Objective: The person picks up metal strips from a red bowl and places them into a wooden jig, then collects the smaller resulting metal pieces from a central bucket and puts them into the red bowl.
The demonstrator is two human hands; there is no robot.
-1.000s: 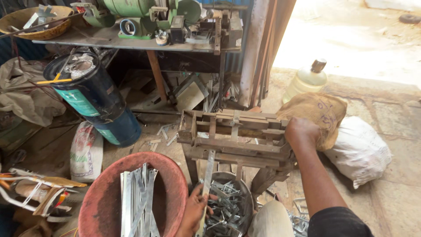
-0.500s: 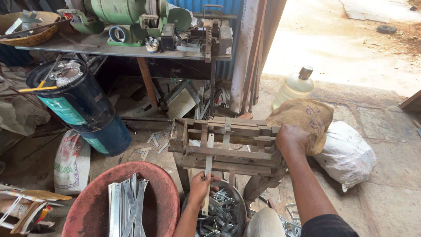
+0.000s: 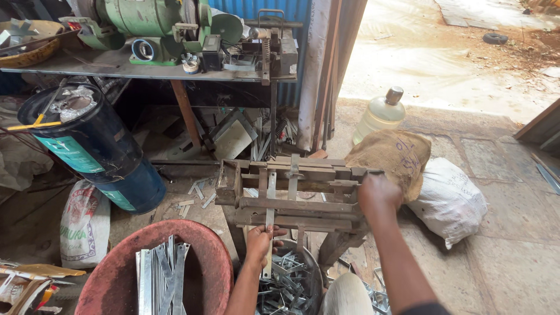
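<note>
Flat galvanised metal strip (image 3: 270, 213) stands fed upright through the rusty wooden-and-iron bending press (image 3: 291, 195), pinched by the left hand (image 3: 261, 242); the right hand (image 3: 379, 195) is clenched on the press's right-end lever, which seemingly needs pulling next.

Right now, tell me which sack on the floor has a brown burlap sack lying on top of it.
The plain white sack at the right, beside the wooden press frame. The burlap sack lies over its left end; the printed white sack at the left carries nothing.
</note>
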